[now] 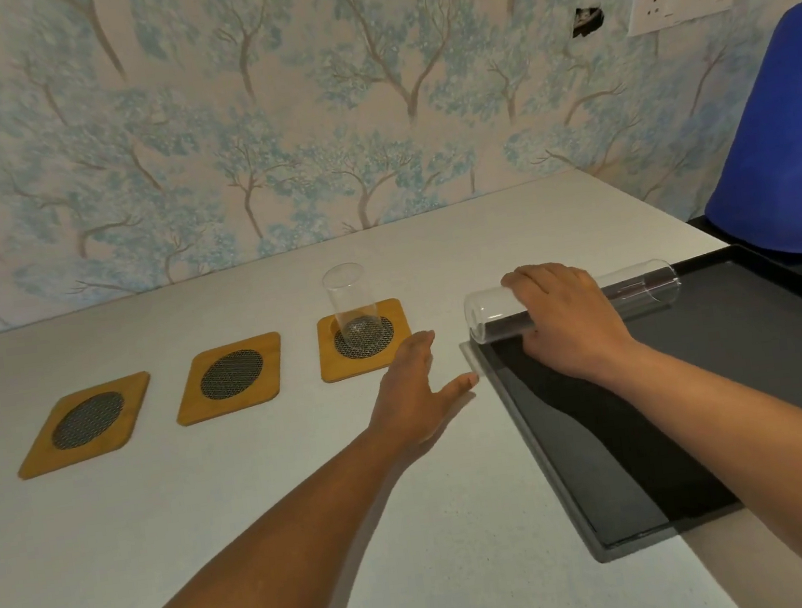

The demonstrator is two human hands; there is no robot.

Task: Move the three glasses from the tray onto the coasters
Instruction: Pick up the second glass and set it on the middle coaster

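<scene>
One glass (353, 309) is stood upright on the right coaster (364, 339); the middle coaster (230, 378) and left coaster (85, 425) are bare. A second glass (491, 315) (lying on its side) is gripped from above by the right hand (564, 316) at the tray's (773, 349) far left corner. The left hand (417, 392) is held open and empty above the table (211, 504), beside the tray.
</scene>
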